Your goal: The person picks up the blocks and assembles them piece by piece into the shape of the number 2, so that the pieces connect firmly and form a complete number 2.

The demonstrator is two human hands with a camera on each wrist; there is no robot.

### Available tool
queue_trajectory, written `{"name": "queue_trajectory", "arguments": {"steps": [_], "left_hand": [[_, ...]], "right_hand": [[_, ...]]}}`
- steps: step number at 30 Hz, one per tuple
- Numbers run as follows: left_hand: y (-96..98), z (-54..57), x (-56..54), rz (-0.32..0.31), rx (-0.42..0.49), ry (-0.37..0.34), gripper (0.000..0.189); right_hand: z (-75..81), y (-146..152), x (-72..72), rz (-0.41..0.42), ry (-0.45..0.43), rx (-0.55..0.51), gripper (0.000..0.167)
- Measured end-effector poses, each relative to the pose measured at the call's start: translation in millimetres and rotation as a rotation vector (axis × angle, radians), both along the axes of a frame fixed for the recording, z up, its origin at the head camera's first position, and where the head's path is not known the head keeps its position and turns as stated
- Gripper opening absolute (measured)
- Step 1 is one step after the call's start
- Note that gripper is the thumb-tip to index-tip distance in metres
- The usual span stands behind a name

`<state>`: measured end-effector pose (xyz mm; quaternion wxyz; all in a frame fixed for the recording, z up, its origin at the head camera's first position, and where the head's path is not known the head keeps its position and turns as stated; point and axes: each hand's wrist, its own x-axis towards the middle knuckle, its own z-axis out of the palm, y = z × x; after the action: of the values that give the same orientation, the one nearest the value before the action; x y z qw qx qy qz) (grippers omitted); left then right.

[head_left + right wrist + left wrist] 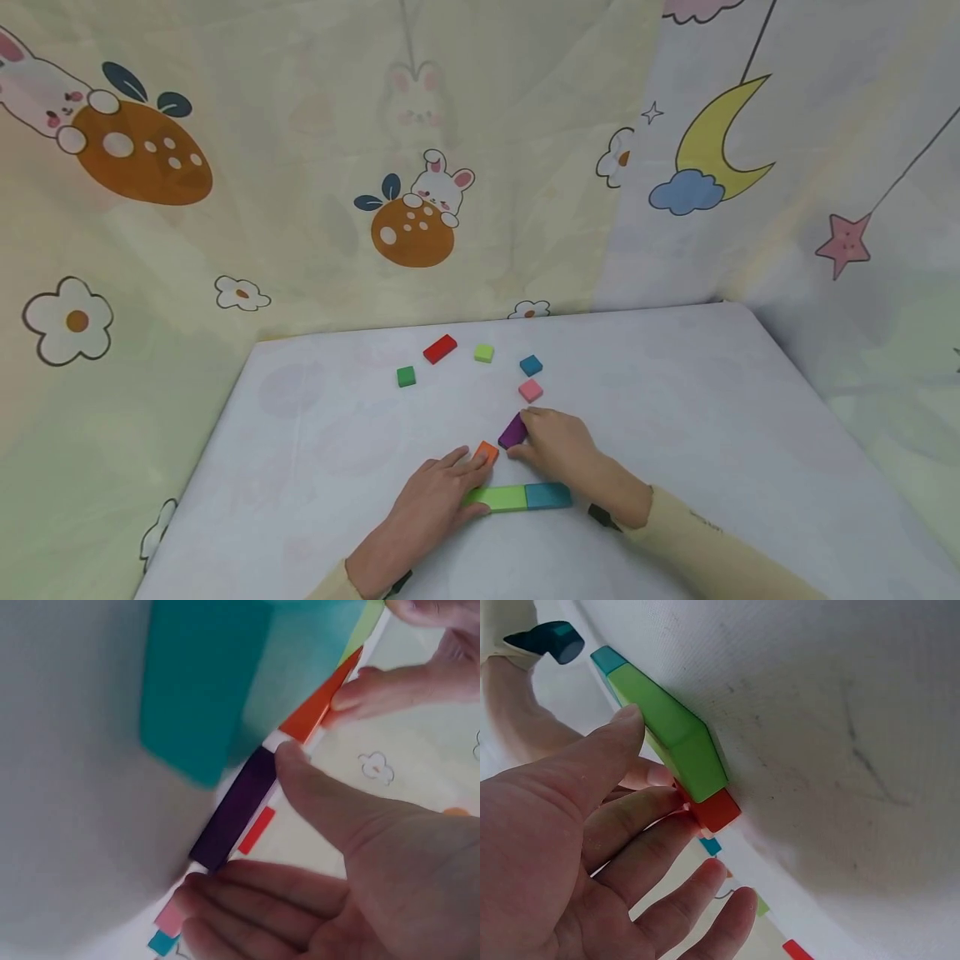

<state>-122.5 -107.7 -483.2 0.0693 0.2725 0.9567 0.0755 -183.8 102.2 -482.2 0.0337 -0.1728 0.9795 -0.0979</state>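
Observation:
My right hand (567,450) holds a purple block (512,432) at the middle of the table, thumb at one end and fingertips at the other in the right wrist view. My left hand (429,502) lies to its left, fingertips touching an orange block (487,452). Its thumb rests against a light green bar (666,727), and its other fingers are loosely extended. The green bar stands end to end with a blue bar (549,496), forming a row nearest the body. Fingers partly cover the orange block and the row's left end.
Farther back lie a dark green cube (406,377), a red block (440,349), a light green cube (483,353), a blue cube (531,365) and a pink cube (530,390). A patterned cloth (315,208) hangs behind the white tabletop (697,400).

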Motion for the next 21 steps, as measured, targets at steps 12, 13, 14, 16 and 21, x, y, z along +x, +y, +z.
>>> {"name": "queue_trajectory", "arguments": {"steps": [12, 13, 14, 16, 21], "left_hand": [[0.6, -0.5, -0.3, 0.006, 0.011, -0.009, 0.055], [0.5, -0.5, -0.2, 0.008, 0.011, -0.013, 0.056], [0.5, -0.5, -0.2, 0.009, 0.011, -0.014, 0.056], [0.4, -0.5, -0.3, 0.01, 0.012, -0.016, 0.056], [0.4, -1.0, -0.5, 0.008, 0.012, -0.014, 0.055]], "right_hand": [[2.7, 8, -23.0, 0.152, -0.048, -0.033, 0.054], [2.8, 7, -24.8, 0.157, -0.054, -0.027, 0.052], [3.1, 6, -26.4, 0.161, -0.062, -0.027, 0.051], [2.8, 5, -29.3, 0.169, -0.076, -0.026, 0.049], [3.4, 4, -34.7, 0.203, -0.11, -0.028, 0.053]]}}
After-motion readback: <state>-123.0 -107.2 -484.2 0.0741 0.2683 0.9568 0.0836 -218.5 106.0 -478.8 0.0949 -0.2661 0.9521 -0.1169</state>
